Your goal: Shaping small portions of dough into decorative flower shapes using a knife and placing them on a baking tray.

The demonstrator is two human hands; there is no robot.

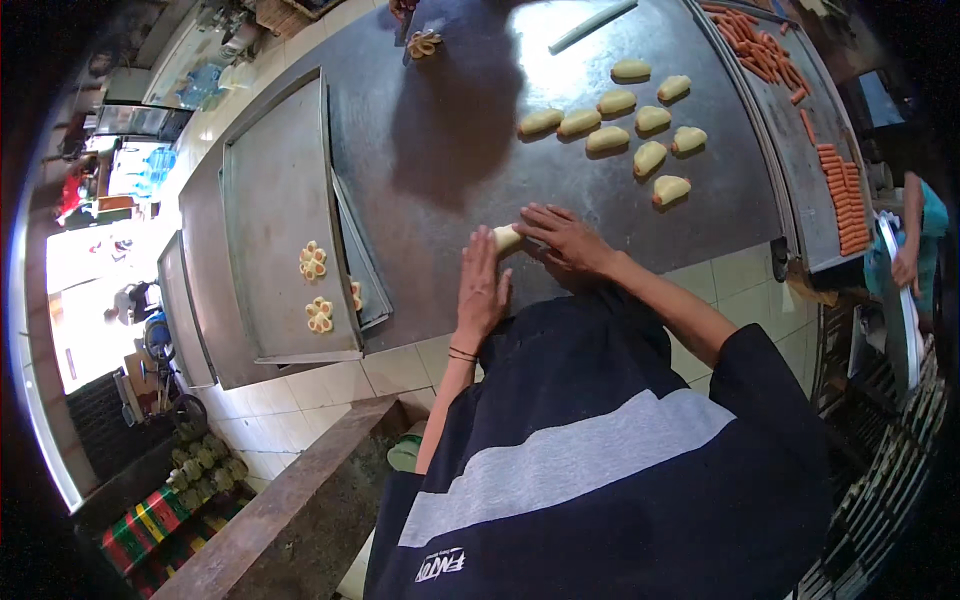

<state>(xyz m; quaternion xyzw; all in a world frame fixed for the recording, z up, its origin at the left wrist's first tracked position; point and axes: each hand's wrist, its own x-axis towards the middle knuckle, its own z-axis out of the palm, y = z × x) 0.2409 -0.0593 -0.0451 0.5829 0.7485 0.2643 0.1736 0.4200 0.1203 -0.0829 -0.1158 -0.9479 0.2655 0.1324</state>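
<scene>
A pale dough piece [508, 238] lies on the metal table near its front edge, between my two hands. My left hand [484, 285] rests with straight fingers against its left end. My right hand [566, 240] lies over its right end, fingers stretched out flat. Both palms face down, and part of the dough is hidden under the fingers. Beyond my hands sit several dough-wrapped rolls [607, 139], with reddish filling showing at some ends.
Flower-shaped dough pieces [313, 262] lie on a metal tray [270, 170] at left. A tray of orange-red sausages [842, 200] stands at right. A grey rod [593, 26] lies at the back. Another person's hand [403, 8] is beside a cut dough flower [424, 43]; another person stands far right.
</scene>
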